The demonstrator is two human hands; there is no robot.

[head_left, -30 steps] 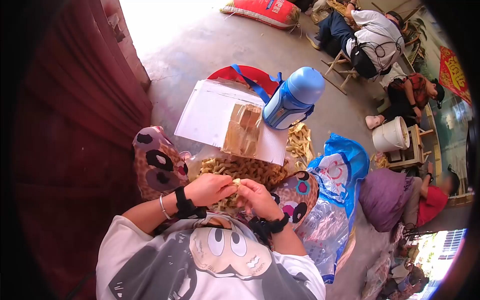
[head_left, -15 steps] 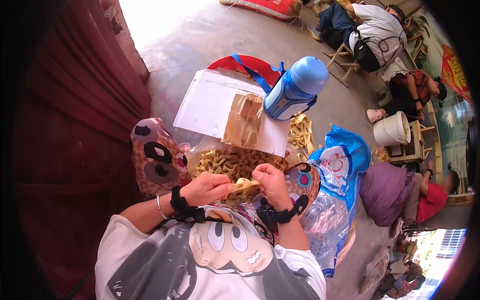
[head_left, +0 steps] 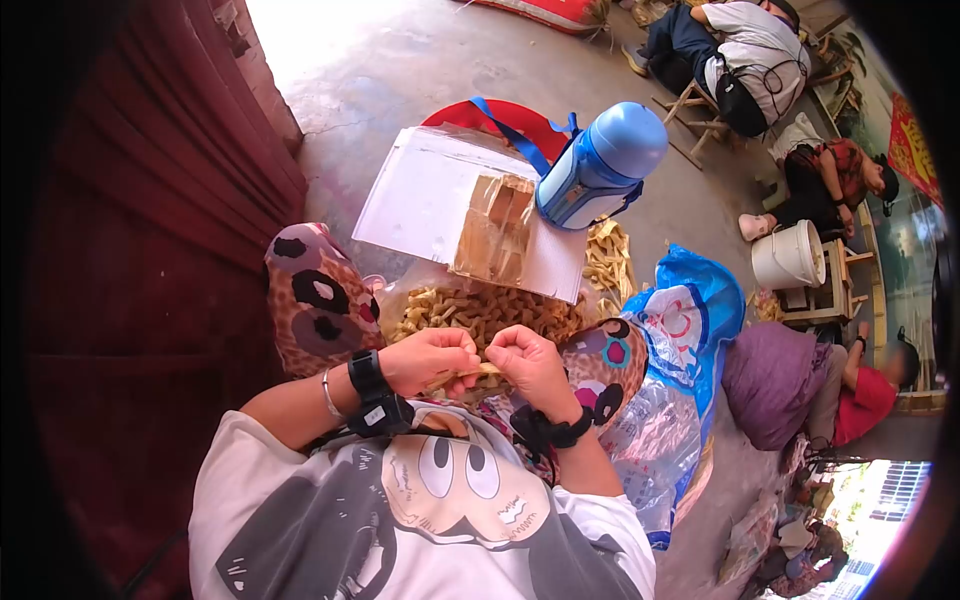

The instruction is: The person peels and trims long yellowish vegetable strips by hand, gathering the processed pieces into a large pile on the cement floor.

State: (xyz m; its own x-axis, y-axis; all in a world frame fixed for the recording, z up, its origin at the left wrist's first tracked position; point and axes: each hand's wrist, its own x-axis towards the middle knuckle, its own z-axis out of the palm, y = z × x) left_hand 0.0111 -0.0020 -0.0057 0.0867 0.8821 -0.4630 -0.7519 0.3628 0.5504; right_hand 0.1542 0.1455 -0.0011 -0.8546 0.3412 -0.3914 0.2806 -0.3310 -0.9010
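My left hand [head_left: 430, 360] and my right hand [head_left: 530, 368] meet over my lap, thumbs and fingertips pinched. Between them runs a pale tan, husk-like strip [head_left: 486, 370], mostly covered by my fingers. Just beyond lies a heap of short, twisted tan pieces [head_left: 470, 308] on clear plastic between my knees. Longer flat tan strips [head_left: 607, 262] lie past my right knee. Over the far part of the heap rests a white cardboard sheet [head_left: 408, 200] with brown tape, and a blue bottle [head_left: 600, 165] with a strap stands on its right side.
A red basin [head_left: 462, 114] sits partly under the cardboard. To my right spreads a blue and white plastic bag [head_left: 678, 300], with a purple sack [head_left: 770, 385] beyond. Several people sit farther right, near a white bucket [head_left: 788, 255]. A dark red curtain [head_left: 170, 300] hangs at left.
My hands have drawn closer together and turned inward; less of the tan strip shows between them. The whole view has shifted slightly.
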